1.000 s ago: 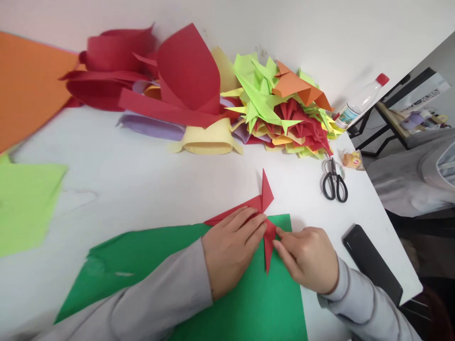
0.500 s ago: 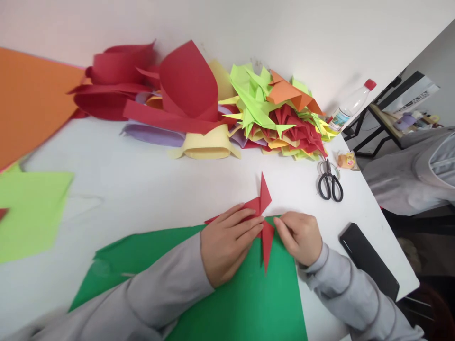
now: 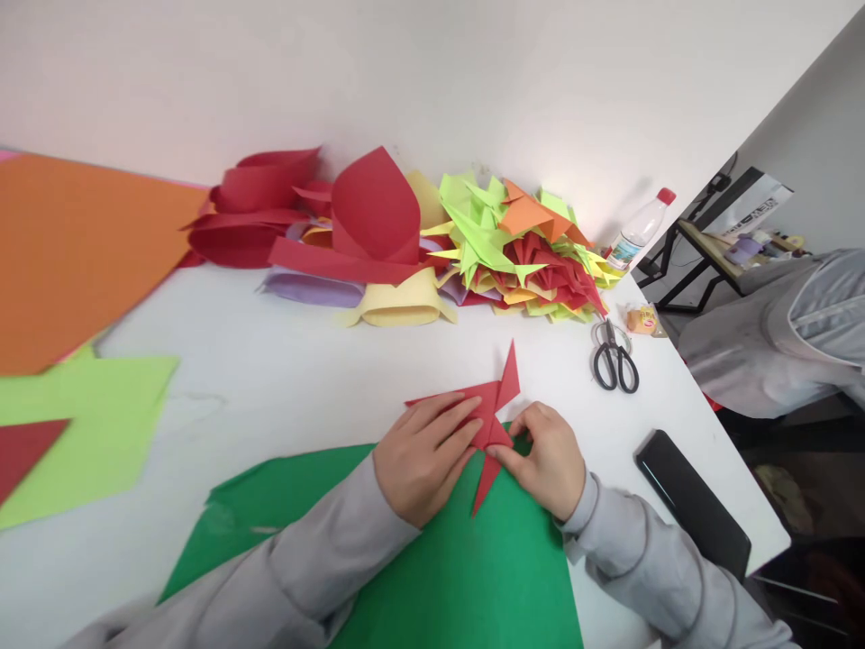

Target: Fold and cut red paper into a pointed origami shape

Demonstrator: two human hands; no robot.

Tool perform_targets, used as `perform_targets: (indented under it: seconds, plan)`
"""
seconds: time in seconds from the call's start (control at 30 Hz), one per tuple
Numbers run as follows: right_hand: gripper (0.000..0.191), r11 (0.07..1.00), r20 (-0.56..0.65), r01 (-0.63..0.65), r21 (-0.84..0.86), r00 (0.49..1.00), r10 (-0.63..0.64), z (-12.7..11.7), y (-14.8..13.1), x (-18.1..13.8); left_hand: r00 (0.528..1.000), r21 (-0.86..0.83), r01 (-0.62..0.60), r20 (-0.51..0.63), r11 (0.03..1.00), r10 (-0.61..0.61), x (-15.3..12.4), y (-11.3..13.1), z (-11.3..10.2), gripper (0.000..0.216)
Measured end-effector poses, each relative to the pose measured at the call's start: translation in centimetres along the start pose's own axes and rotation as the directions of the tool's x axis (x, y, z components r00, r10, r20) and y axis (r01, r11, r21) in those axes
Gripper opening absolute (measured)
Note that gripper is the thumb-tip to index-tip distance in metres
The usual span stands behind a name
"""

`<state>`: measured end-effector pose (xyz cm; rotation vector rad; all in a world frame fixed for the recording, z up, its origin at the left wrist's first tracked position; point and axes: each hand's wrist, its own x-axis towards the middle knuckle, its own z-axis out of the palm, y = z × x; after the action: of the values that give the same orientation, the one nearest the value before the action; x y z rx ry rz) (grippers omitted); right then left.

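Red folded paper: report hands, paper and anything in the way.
Left hand flat on red folded paper. Right hand at its right flap. Paper overlaps far edge of green sheet. Scissors, black phone off right, apart from both hands.

Hands: 2, left hand point(image 3: 425, 460) and right hand point(image 3: 550, 460). Folded red paper point(image 3: 487, 401) at the hands: 1. Green sheet point(image 3: 466, 568), near: 1. Bench point(image 3: 304, 379): 1. Scissors point(image 3: 611, 345): 1 pair. Phone point(image 3: 693, 505): 1. Bottle point(image 3: 639, 230): 1. Wrapped snack point(image 3: 641, 319): 1. Bag point(image 3: 750, 207), far right: 1. Left side: orange sheet point(image 3: 81, 252), 1 on top; lime sheet point(image 3: 122, 424), at least 1; red piece point(image 3: 27, 451), 1. Far side: curled papers point(image 3: 378, 207) and spiky folded papers point(image 3: 487, 234), several each, overlapping, exact counts unclear.
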<state>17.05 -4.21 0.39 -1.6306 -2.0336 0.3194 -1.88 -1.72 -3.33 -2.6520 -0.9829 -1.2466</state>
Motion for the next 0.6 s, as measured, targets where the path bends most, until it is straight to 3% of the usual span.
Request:
perform_targets:
  seconds: [0.1,0.17,0.23,0.3,0.33,0.4,0.47,0.5,0.6]
  plan:
    - [0.017,0.965,0.021,-0.127,0.229,0.992,0.126,0.4,0.3,0.0,0.998,0.013,0.036,-0.043,0.999,-0.036,0.4,0.3,-0.4,0.030]
    - [0.014,0.890,0.040,-0.171,0.422,0.985,0.170,0.6,0.4,0.1,0.995,-0.005,0.064,-0.072,0.998,-0.065,0.9,0.5,-1.0,0.043]
    - [0.023,0.800,0.052,-0.161,0.578,0.986,0.161,0.6,0.6,0.3,0.981,-0.039,0.158,-0.109,0.987,-0.162,1.4,0.8,-1.7,0.056]
    - [0.028,0.740,0.080,-0.135,0.659,0.991,0.109,0.4,0.6,0.5,0.938,-0.136,0.319,-0.098,0.938,-0.333,1.9,0.9,-2.3,0.066]
    - [0.027,0.730,0.094,-0.115,0.674,0.993,0.069,0.1,0.5,0.6,0.897,-0.210,0.422,-0.045,0.882,-0.440,2.2,1.0,-2.5,0.069]
    - [0.024,0.736,0.098,-0.053,0.675,0.995,-0.019,-0.3,0.4,0.7,0.759,-0.365,0.638,0.153,0.678,-0.632,2.8,1.1,-3.0,0.067]
    - [0.026,0.738,0.073,0.021,0.674,0.993,-0.095,-0.8,0.2,0.8,0.598,-0.448,0.786,0.378,0.425,-0.707,3.6,1.2,-3.7,0.056]
    - [0.028,0.732,0.060,0.049,0.679,0.991,-0.122,-0.9,0.1,0.8,0.546,-0.464,0.820,0.460,0.334,-0.700,4.0,1.3,-4.0,0.052]
    - [0.033,0.699,0.074,0.044,0.713,0.988,-0.137,-1.1,0.0,0.7,0.517,-0.487,0.840,0.584,0.240,-0.626,4.7,1.9,-4.7,0.025]
